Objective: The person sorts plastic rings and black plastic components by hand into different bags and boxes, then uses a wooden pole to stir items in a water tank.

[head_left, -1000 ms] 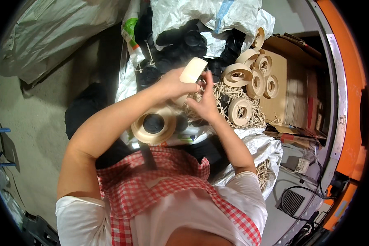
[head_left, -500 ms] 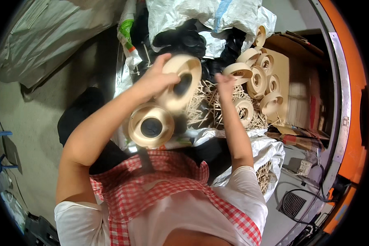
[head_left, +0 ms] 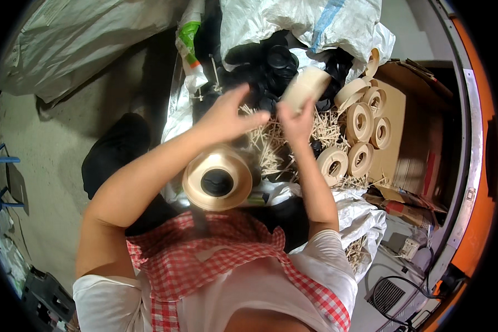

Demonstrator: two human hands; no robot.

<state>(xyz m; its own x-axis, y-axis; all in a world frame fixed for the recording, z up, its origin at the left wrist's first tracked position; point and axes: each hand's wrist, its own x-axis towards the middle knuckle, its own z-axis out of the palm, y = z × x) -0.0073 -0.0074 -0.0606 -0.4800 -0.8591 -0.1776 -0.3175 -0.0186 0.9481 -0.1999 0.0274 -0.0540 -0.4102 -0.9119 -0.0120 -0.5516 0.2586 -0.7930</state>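
My left hand (head_left: pixel 224 116) hovers over the pile with thumb and fingers apart and nothing in it. In my right hand (head_left: pixel 297 123) is a cream plastic ring (head_left: pixel 306 87), tilted up on its side and blurred by motion. Close to my apron stands a wide cream ring-shaped piece (head_left: pixel 191 185) with a black disc (head_left: pixel 217 182) in its middle. Under and between my hands lie many thin pale sticks (head_left: pixel 271 145). Several cream rings (head_left: pixel 360 123) are gathered right of my right hand, some leaning on cardboard.
Black round parts (head_left: pixel 279 60) are heaped at the back beneath a white woven sack (head_left: pixel 293 22). An open cardboard box (head_left: pixel 415 119) stands at the right, inside an orange-edged frame (head_left: pixel 473 221). A white bag (head_left: pixel 365 213) with more sticks hangs near my right elbow.
My left hand has let go of the cream ring it held. My right hand has brought a cream ring away from the group, inward and up. The view has shifted slightly.
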